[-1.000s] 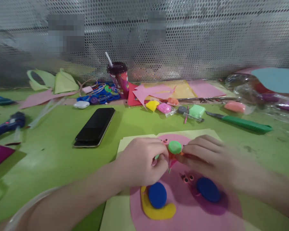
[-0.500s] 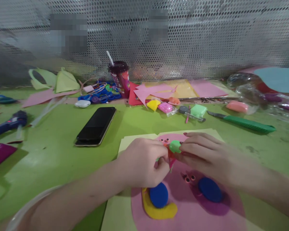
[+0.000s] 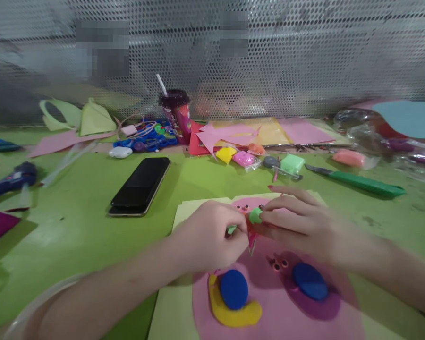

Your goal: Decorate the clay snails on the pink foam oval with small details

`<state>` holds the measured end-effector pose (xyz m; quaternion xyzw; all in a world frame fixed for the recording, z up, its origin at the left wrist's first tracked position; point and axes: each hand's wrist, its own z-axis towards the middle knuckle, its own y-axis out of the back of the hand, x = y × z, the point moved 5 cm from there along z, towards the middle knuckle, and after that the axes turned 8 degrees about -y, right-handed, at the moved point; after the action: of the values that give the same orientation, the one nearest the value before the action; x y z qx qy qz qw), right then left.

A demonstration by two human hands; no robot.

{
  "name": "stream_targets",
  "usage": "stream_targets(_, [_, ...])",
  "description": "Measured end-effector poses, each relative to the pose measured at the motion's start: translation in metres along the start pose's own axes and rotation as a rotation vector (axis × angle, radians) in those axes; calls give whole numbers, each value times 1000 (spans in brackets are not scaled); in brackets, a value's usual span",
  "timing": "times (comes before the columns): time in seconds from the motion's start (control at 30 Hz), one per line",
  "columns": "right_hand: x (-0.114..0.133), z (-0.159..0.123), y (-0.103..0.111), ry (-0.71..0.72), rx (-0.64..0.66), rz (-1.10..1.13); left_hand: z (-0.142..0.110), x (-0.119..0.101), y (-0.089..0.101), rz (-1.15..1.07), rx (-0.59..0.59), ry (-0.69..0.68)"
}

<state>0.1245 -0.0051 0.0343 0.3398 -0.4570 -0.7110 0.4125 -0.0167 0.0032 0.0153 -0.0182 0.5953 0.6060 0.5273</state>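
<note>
My left hand point(image 3: 208, 238) and my right hand point(image 3: 297, 226) meet over a pink paper circle point(image 3: 269, 302) that lies on pale yellow paper point(image 3: 184, 210). Together they pinch a small green clay disc point(image 3: 255, 216) with an orange and pink piece under it. The fingers of both hands are closed on it. On the pink circle lie a clay snail with a yellow body point(image 3: 233, 312) and blue shell point(image 3: 233, 289), and another with a purple body point(image 3: 318, 302) and blue shell point(image 3: 310, 281). A pair of tiny eyes point(image 3: 245, 207) sits just beyond the hands.
A black phone point(image 3: 140, 185) lies left of the paper. Behind it are a cup with a straw point(image 3: 177, 115), scissors point(image 3: 145, 139), coloured paper and clay lumps point(image 3: 242, 158). A green utility knife point(image 3: 361, 183) lies at the right, a glue gun point(image 3: 10, 179) at the left. A perforated metal wall stands behind.
The green disc has been pressed between my hands and shows smaller now. My right hand's fingers have moved a little to the left over it.
</note>
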Motion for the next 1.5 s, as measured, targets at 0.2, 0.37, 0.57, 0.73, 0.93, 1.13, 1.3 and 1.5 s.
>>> stream_targets(0.2, [3,3,2,19,-9,-21,0,1,-1,-6,20,9])
stream_targets(0.37, [2,7,1,30,-7,-17,-2,2,-1,-26,-6,53])
stream_targets(0.57, [1,11,2,54,13,15,-2,4,0,-9,-23,49])
stream_targets(0.73, [-2,5,17,81,-125,-52,-1,2,1,-11,-37,67])
stream_targets(0.93, [-4,0,25,10,-200,-48,-2,6,13,-58,-177,190])
stream_targets(1.13, [-11,-8,21,-348,-34,79,-3,7,19,-125,-272,221])
stream_targets(1.3, [-2,-14,28,-393,-66,163,-7,4,24,-175,-387,194])
stream_targets(1.5, [-9,-15,33,-441,-174,235,-7,9,21,-248,-371,258])
